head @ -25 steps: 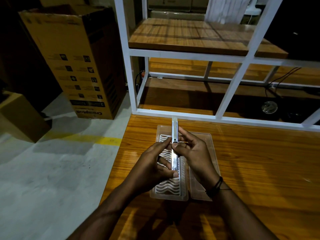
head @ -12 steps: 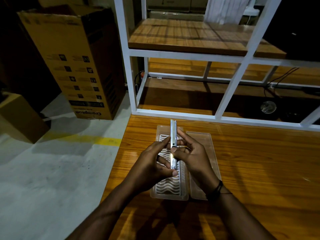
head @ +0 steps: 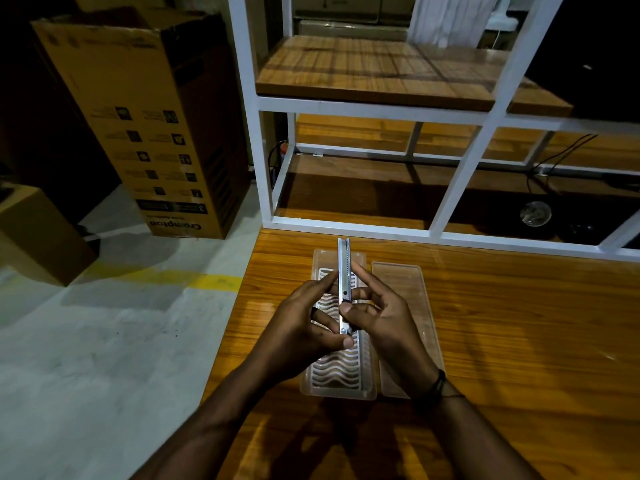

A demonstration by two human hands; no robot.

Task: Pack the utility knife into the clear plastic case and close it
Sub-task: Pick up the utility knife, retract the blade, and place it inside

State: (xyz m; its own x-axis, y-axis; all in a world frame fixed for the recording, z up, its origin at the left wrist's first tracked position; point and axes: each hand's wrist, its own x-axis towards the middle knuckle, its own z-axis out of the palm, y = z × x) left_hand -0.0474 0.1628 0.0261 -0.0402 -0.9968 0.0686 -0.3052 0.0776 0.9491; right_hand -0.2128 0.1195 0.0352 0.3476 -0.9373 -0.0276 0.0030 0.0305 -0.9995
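Head view: both hands, left hand (head: 298,327) and right hand (head: 384,317), pinch the thin silver metal utility knife (head: 344,282) above the open clear plastic case (head: 398,271). Next, I think, lay it flat inside.

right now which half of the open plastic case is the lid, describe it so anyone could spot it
On the wooden table, an open clear case lies under both hands. The lid is the right half: flat and plain, unlike the left half's white wavy insert.
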